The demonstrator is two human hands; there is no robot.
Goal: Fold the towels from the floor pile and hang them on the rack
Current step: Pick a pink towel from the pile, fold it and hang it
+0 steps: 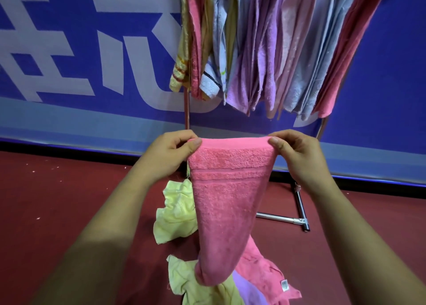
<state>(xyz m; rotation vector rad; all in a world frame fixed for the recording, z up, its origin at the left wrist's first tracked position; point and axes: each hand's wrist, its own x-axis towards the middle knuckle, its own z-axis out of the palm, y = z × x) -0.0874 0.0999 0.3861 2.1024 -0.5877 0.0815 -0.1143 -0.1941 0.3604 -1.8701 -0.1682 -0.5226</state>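
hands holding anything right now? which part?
Yes. Both hands hold the pink towel by its top edge: left hand pinches the top left corner, right hand the top right corner. The rest hangs down toward the floor pile.

the held towel (228,201) hangs between the hands, with the left hand (170,152) at its top left corner and the right hand (297,152) at its top right. behind it the rack (276,217) carries the hanging towels (265,51) in front of the banner (92,51). the floor pile (175,214) lies on the floor (69,201) beneath the held towel.
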